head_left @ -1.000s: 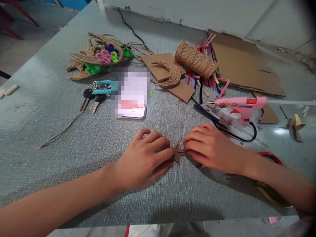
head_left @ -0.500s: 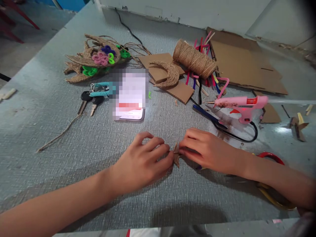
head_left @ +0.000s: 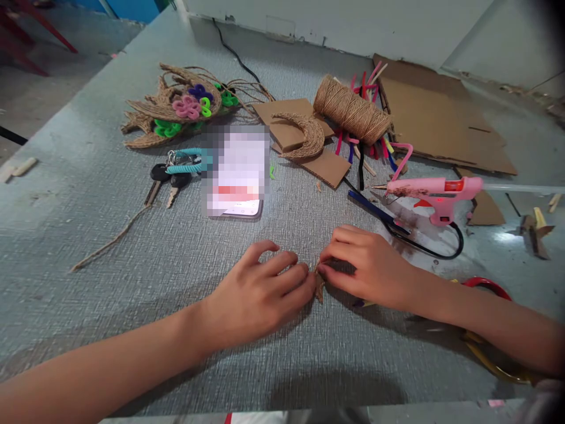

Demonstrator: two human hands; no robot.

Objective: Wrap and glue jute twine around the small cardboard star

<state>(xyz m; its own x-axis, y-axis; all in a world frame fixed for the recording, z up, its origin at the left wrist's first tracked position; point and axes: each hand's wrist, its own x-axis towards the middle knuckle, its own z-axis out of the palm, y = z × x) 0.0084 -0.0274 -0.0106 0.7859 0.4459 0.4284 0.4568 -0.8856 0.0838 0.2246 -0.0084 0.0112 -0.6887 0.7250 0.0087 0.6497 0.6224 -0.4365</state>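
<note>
Between my hands, low in the middle of the view, is a small brown piece (head_left: 319, 290), partly hidden by fingers. My left hand (head_left: 269, 285) has its fingers curled round its left side, with the fingertips on it. From the right, my right hand (head_left: 362, 262) pinches its upper end between thumb and forefinger. Farther right lies a pink glue gun (head_left: 435, 193), its nozzle pointing left and its red light on. A twine-wrapped crescent (head_left: 309, 136) rests on cardboard pieces (head_left: 329, 168), beside a spool of twine (head_left: 351, 109).
At the back left lie twine-covered shapes with pipe-cleaner flowers (head_left: 188, 107). Keys (head_left: 174, 179) and a phone (head_left: 241, 207) are in front of them. Large cardboard (head_left: 441, 118) lies at the back right; red-and-yellow-handled scissors (head_left: 488, 287) are partly under my right forearm.
The view has shifted slightly. My right fingers have moved a little on the brown piece, whose upper tip is now covered. My left hand has stayed at its side.
</note>
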